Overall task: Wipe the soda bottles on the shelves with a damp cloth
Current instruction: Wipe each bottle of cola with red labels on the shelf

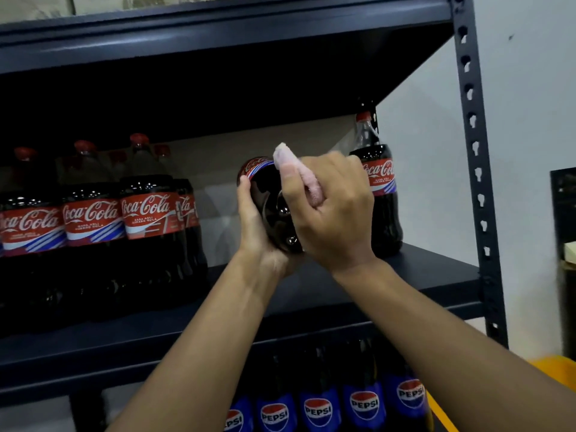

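Observation:
A large Coca-Cola bottle is tipped with its dark base towards me, above the middle shelf. My left hand grips it from the left and underneath. My right hand holds a pale pink cloth against the bottle's right side and base. Several upright Coca-Cola bottles stand at the shelf's left. One more Coca-Cola bottle stands at the right end, just behind my right hand.
Pepsi bottles fill the shelf below. A dark metal upright with keyhole slots frames the rack on the right, against a white wall. A yellow object lies at lower right, with a dark object near the right edge.

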`<action>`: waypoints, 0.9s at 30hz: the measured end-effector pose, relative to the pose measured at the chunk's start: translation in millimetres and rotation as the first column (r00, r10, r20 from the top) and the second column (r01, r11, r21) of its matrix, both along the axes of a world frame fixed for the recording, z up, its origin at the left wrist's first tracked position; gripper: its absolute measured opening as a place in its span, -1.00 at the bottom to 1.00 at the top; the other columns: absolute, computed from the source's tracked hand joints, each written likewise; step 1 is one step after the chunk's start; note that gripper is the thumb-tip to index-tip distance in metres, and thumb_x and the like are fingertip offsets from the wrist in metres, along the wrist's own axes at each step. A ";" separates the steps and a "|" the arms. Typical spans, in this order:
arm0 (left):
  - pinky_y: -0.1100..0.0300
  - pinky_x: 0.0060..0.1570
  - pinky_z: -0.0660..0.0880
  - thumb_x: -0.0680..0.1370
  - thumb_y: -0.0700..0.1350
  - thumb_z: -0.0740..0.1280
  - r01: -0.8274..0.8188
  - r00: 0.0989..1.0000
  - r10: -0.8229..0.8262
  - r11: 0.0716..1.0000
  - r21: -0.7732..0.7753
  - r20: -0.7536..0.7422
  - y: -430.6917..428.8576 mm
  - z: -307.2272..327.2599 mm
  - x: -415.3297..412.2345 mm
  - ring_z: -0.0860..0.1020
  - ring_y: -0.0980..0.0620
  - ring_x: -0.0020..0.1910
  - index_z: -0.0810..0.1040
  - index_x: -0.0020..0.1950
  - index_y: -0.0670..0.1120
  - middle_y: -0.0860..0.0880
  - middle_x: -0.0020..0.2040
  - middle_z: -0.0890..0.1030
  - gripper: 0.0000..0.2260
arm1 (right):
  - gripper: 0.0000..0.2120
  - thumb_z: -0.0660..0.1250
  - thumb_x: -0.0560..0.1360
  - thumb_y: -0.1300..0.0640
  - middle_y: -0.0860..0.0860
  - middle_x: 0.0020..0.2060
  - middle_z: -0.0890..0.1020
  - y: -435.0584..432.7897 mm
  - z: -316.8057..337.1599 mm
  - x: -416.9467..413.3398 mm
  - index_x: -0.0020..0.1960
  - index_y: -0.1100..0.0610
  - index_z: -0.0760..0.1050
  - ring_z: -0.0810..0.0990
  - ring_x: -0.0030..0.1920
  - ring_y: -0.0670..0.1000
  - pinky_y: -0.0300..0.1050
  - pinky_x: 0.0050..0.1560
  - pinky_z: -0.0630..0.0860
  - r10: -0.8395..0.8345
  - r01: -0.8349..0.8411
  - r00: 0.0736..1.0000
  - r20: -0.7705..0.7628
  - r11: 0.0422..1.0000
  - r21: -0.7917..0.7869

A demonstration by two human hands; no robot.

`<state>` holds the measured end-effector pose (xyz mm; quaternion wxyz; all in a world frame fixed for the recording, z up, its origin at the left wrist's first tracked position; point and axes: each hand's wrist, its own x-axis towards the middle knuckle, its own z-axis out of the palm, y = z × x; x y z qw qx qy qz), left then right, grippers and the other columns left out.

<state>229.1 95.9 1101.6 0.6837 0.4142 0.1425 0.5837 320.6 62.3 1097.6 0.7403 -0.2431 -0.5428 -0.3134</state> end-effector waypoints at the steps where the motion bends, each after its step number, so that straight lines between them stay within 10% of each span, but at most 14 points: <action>1: 0.05 -0.05 0.65 0.56 0.51 0.17 -0.009 1.000 0.010 1.000 0.020 -0.013 2.0 -2.4 -0.6 0.75 -0.10 -0.13 0.80 -0.12 -0.16 -0.15 -0.04 0.75 -0.22 | -0.70 0.26 0.64 -0.07 0.00 -0.10 0.66 0.2 -8.1 -4.3 -0.02 0.09 0.68 0.56 -0.09 0.11 0.13 0.01 0.45 -0.035 0.035 0.999 -0.007 0.999 -0.027; 7: 0.15 -0.12 0.63 0.65 0.41 0.04 0.001 0.983 0.032 0.983 0.181 -0.179 0.3 -10.3 -6.1 0.67 -0.02 -0.22 0.75 -0.10 -0.14 -0.13 -0.22 0.64 -0.27 | -0.67 0.27 0.62 -0.11 0.04 0.15 0.65 0.4 -40.2 -18.1 0.15 0.06 0.69 0.56 0.15 0.15 0.12 0.12 0.42 -0.169 0.167 0.984 -0.050 0.985 -0.034; 15: -0.06 0.00 0.69 0.62 0.33 0.26 -0.192 0.925 0.242 0.963 0.188 -0.293 -1.3 -11.4 -26.2 0.74 -0.15 0.04 0.66 0.29 -0.10 -0.19 0.13 0.74 -0.45 | -0.73 0.22 0.61 -0.15 -0.09 -0.13 0.60 1.8 -16.7 0.8 -0.16 -0.03 0.52 0.54 0.00 0.06 0.13 0.10 0.49 0.270 -0.340 0.939 -0.212 0.814 -0.471; 19: -0.12 0.19 0.65 0.60 0.29 0.34 -0.266 0.879 0.334 0.935 0.234 -0.339 1.7 -19.4 -37.7 0.73 -0.17 0.10 0.64 0.32 -0.10 -0.19 0.16 0.73 -0.48 | -0.57 0.14 0.63 -0.24 -0.02 -0.17 0.55 14.1 -17.7 37.8 -0.23 0.06 0.40 0.52 -0.02 0.17 0.12 0.03 0.45 -0.031 0.097 0.994 0.109 0.729 -0.678; 22: -0.11 0.16 0.65 0.49 0.31 0.47 -0.335 0.832 0.421 0.901 0.277 -0.361 12.3 -22.0 -48.7 0.74 -0.14 0.08 0.63 0.33 -0.08 -0.16 0.18 0.73 -0.41 | -0.63 0.11 0.64 -0.23 0.09 0.10 0.60 15.6 -24.8 55.1 0.02 0.02 0.53 0.50 0.15 0.22 0.16 0.17 0.37 -0.146 0.505 0.859 0.490 0.385 -0.772; 25: -0.21 0.27 0.61 0.34 0.38 0.55 -0.380 0.774 0.489 0.867 0.323 -0.402 19.7 -26.4 -54.9 0.73 -0.17 0.13 0.60 0.38 -0.04 -0.13 0.18 0.74 -0.26 | -0.33 0.00 0.59 -0.43 0.07 0.45 0.49 19.4 -41.0 56.7 0.45 -0.01 0.44 0.45 0.41 0.21 0.18 0.39 0.32 0.102 0.640 0.767 0.634 -0.052 -0.766; 27: -0.19 0.26 0.62 0.35 0.38 0.54 -0.406 0.744 0.527 0.845 0.349 -0.411 22.5 -29.9 -57.7 0.74 -0.13 0.11 0.60 0.38 -0.01 -0.10 0.15 0.75 -0.27 | -0.24 -0.11 0.55 -0.51 0.00 0.58 0.32 18.2 -49.5 50.9 0.60 -0.13 0.23 0.29 0.55 0.18 0.27 0.43 0.17 0.192 0.667 0.744 0.640 -0.144 -0.731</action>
